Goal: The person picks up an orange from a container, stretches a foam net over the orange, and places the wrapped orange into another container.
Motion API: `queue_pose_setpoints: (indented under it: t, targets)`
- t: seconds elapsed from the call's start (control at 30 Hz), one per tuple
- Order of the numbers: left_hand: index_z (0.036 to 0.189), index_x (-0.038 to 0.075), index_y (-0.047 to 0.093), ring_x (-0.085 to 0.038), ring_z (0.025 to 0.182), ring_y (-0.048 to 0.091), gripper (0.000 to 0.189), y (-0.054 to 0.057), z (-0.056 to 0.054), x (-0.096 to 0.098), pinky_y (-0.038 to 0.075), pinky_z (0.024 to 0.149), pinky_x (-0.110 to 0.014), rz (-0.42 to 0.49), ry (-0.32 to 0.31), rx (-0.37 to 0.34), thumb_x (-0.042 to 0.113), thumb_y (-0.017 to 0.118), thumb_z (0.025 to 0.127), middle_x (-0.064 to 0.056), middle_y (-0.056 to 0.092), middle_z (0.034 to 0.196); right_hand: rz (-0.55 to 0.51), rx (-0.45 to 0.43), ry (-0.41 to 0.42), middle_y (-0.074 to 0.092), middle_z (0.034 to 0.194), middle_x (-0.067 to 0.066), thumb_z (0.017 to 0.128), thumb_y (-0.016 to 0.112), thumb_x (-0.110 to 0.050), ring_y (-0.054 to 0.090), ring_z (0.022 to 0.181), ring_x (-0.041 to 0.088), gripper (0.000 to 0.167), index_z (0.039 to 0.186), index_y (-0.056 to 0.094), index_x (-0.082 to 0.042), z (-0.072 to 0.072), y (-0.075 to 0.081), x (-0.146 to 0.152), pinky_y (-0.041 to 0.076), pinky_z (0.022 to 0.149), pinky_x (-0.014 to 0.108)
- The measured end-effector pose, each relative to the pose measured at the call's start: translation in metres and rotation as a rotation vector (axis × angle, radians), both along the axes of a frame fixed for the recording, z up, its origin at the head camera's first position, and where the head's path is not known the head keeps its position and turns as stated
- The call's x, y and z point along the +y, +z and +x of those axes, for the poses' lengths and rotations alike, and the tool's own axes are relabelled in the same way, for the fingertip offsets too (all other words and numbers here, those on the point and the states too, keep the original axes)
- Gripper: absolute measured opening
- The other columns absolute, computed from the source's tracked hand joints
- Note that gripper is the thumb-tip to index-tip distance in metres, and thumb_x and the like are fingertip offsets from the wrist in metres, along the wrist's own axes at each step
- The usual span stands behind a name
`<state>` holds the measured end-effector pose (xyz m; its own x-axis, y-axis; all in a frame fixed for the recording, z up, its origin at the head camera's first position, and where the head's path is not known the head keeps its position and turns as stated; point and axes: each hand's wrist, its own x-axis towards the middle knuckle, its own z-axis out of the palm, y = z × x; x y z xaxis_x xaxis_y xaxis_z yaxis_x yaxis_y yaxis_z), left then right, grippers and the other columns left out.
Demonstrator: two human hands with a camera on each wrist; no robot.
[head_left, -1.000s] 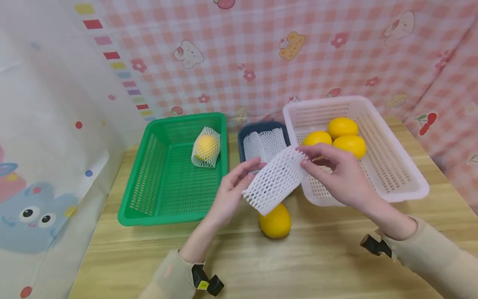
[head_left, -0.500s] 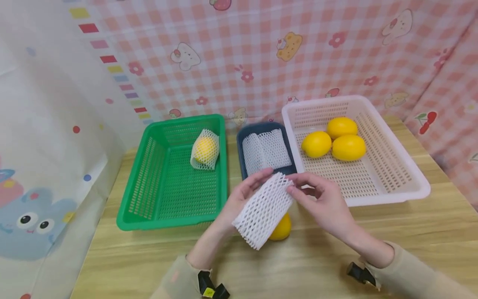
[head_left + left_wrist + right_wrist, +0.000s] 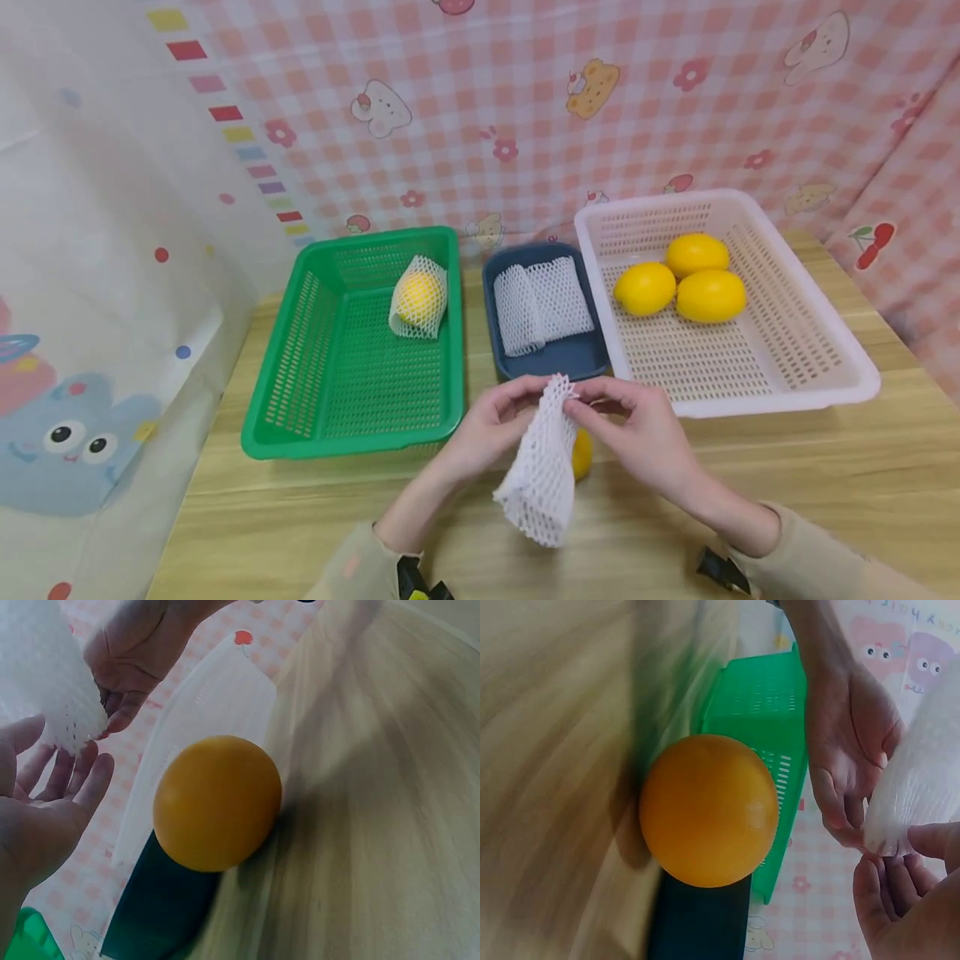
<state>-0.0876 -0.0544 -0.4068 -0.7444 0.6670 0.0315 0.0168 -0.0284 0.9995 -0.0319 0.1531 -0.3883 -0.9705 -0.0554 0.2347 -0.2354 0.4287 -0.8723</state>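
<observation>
A white foam net sleeve [image 3: 542, 479] hangs between my hands over the table, its upper end gathered and its wider end tilted toward me. My left hand [image 3: 487, 425] pinches the gathered end from the left. From the right, my right hand [image 3: 641, 429] grips the same end between thumb and fingers, as the right wrist view also shows. Partly hidden behind the sleeve, a yellow lemon [image 3: 581, 454] rests on the table, touched by neither hand. Both wrist views show this lemon [image 3: 217, 802] whole. Inside the sleeve I make out no fruit.
On the left stands a green basket [image 3: 352, 367] with one net-wrapped lemon [image 3: 420, 297]. A dark blue tray [image 3: 562, 354] holds folded net sleeves [image 3: 543, 304] in the middle. At right, a pale pink basket [image 3: 690, 367] contains three bare lemons [image 3: 710, 296]. Patterned cloth hangs behind.
Both hands have brought the sleeve down and toward me, away from the pink basket. Its lower end has swung nearer and its upper end is now bunched. The lemon behind it is more covered.
</observation>
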Motion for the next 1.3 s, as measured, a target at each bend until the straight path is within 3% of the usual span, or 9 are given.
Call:
queue_pose_setpoints:
  t: [0.07, 0.2, 0.47, 0.63, 0.73, 0.9, 1.0, 1.13, 1.3]
  targets:
    - [0.14, -0.018, 0.05, 0.005, 0.114, 0.06, 0.042, -0.003, 0.002, 0.0, 0.052, 0.105, -0.015, 0.004, 0.045, 0.003, -0.003, 0.057, 0.101, -0.042, 0.053, 0.141, 0.001, -0.001, 0.005, 0.082, 0.098, 0.003, 0.095, 0.077, -0.01, 0.07, 0.089, -0.001, 0.008, 0.102, 0.08, -0.009, -0.001, -0.002, -0.001, 0.062, 0.084, 0.023]
    - [0.13, -0.021, 0.053, 0.002, 0.107, 0.063, 0.035, -0.006, 0.003, -0.001, 0.055, 0.097, -0.014, -0.002, 0.145, -0.025, -0.003, 0.058, 0.1, -0.04, 0.059, 0.129, 0.005, -0.03, 0.009, 0.082, 0.099, 0.003, 0.097, 0.076, -0.013, 0.07, 0.088, 0.0, 0.007, 0.102, 0.08, -0.01, -0.002, -0.003, 0.0, 0.062, 0.085, 0.022]
    - [0.127, -0.026, 0.048, 0.005, 0.095, 0.066, 0.038, -0.012, 0.006, -0.006, 0.057, 0.082, -0.012, 0.077, 0.209, -0.094, -0.005, 0.053, 0.097, 0.015, 0.069, 0.101, -0.271, -0.203, 0.116, 0.077, 0.099, -0.005, 0.103, 0.064, -0.009, 0.071, 0.09, 0.004, 0.016, 0.111, 0.07, 0.004, -0.006, 0.0, 0.014, 0.062, 0.086, 0.02]
    - [0.129, -0.024, 0.053, 0.005, 0.1, 0.064, 0.039, -0.018, 0.011, -0.005, 0.055, 0.091, -0.015, 0.026, 0.265, -0.086, -0.004, 0.055, 0.096, -0.018, 0.073, 0.114, -0.58, -0.389, 0.229, 0.077, 0.107, -0.011, 0.109, 0.054, -0.012, 0.072, 0.098, 0.005, 0.017, 0.117, 0.069, -0.008, -0.011, 0.001, 0.023, 0.062, 0.091, 0.022]
    - [0.135, -0.02, 0.054, 0.005, 0.108, 0.062, 0.042, -0.02, 0.013, -0.002, 0.051, 0.102, -0.016, -0.021, 0.298, -0.093, -0.002, 0.055, 0.097, -0.037, 0.062, 0.133, -0.659, -0.477, 0.252, 0.077, 0.113, -0.01, 0.111, 0.052, -0.016, 0.072, 0.102, 0.006, 0.021, 0.122, 0.069, -0.013, -0.014, 0.0, 0.026, 0.061, 0.093, 0.023]
    - [0.138, -0.019, 0.052, 0.004, 0.105, 0.063, 0.042, -0.017, 0.012, 0.002, 0.055, 0.097, -0.016, -0.007, 0.231, -0.172, 0.0, 0.054, 0.1, -0.035, 0.063, 0.134, -0.498, -0.508, 0.191, 0.076, 0.114, -0.009, 0.106, 0.059, -0.012, 0.07, 0.101, 0.002, 0.04, 0.141, 0.056, 0.007, -0.015, -0.001, 0.024, 0.061, 0.09, 0.019]
    - [0.137, -0.018, 0.051, 0.001, 0.1, 0.066, 0.041, -0.016, 0.011, 0.005, 0.058, 0.088, -0.017, 0.035, 0.174, -0.251, 0.008, 0.051, 0.105, -0.013, 0.073, 0.12, -0.381, -0.454, 0.151, 0.076, 0.117, 0.005, 0.099, 0.065, -0.002, 0.069, 0.099, -0.001, 0.047, 0.142, 0.053, 0.013, -0.014, -0.003, 0.021, 0.061, 0.087, 0.017]
    - [0.131, -0.016, 0.053, 0.0, 0.094, 0.067, 0.036, -0.017, 0.011, 0.006, 0.059, 0.084, -0.02, 0.057, 0.151, -0.304, 0.011, 0.049, 0.107, 0.016, 0.07, 0.101, -0.222, -0.319, 0.122, 0.075, 0.12, 0.025, 0.09, 0.07, 0.008, 0.07, 0.095, -0.004, 0.045, 0.134, 0.061, 0.011, -0.009, -0.007, 0.019, 0.062, 0.081, 0.017]
    - [0.121, -0.014, 0.057, 0.003, 0.085, 0.065, 0.024, -0.02, 0.013, 0.002, 0.058, 0.08, -0.017, -0.002, 0.191, -0.284, 0.004, 0.052, 0.105, 0.018, 0.069, 0.09, 0.069, -0.08, 0.028, 0.078, 0.109, 0.019, 0.085, 0.069, 0.012, 0.064, 0.079, -0.004, 0.041, 0.125, 0.071, 0.002, 0.0, -0.013, 0.018, 0.059, 0.07, 0.017]
